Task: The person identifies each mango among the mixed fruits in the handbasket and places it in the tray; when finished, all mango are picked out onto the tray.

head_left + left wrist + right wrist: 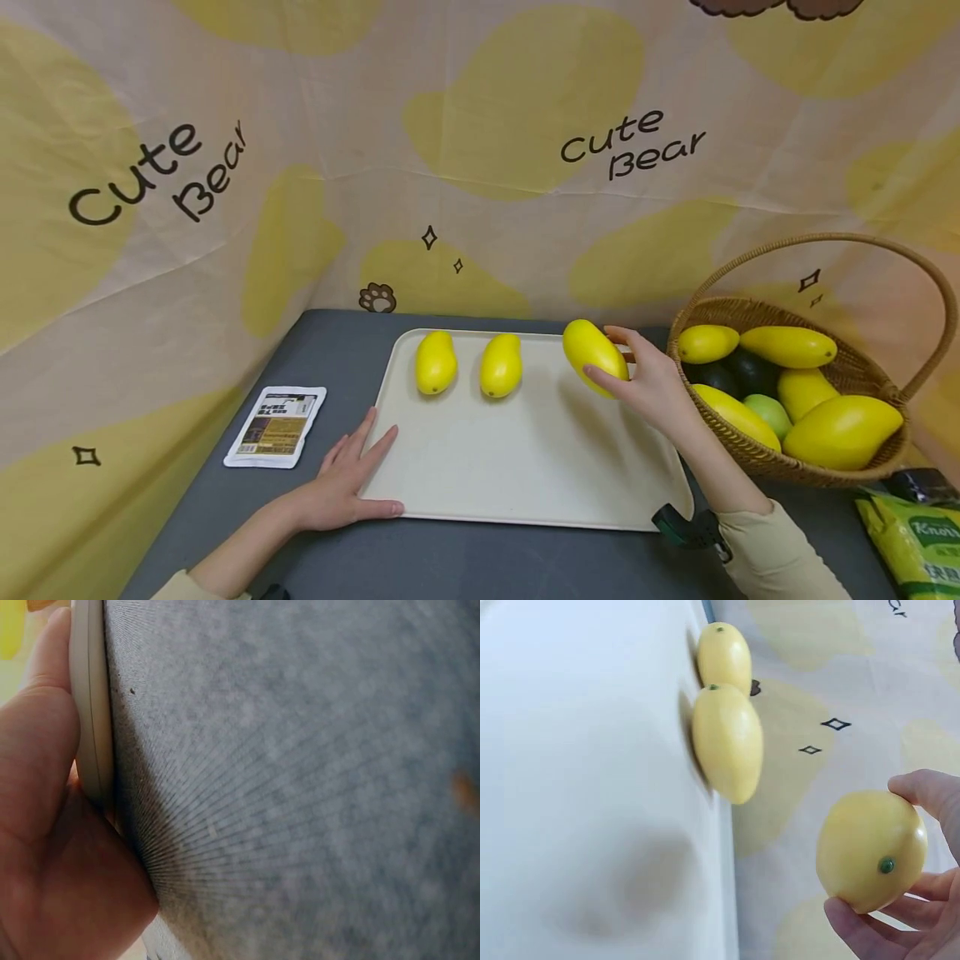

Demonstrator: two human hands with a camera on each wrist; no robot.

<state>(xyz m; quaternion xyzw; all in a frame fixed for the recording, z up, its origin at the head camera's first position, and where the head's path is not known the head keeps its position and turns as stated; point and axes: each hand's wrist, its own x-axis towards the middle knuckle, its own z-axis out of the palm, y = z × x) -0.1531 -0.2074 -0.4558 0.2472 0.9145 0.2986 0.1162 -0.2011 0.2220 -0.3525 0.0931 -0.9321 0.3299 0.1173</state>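
My right hand (651, 385) holds a yellow mango (592, 354) between thumb and fingers, above the back right part of a cream tray (480, 475). Its shadow falls on the tray below. In the right wrist view the mango (870, 851) shows its small green stem end. Two more mangoes, one at the left (436, 363) and one nearer the middle (501, 366), lie side by side along the tray's back edge. At the tray's front left corner rests my left hand (341, 483), fingers spread and straight, with the thumb along the front rim.
To the right stands a wicker basket (813, 477) with a tall handle, holding several yellow mangoes, dark fruits and a green one. A white packet (274, 427) lies left of the tray. A green-yellow Knorr bag (918, 542) sits at the front right. Patterned cloth (487, 100) hangs behind.
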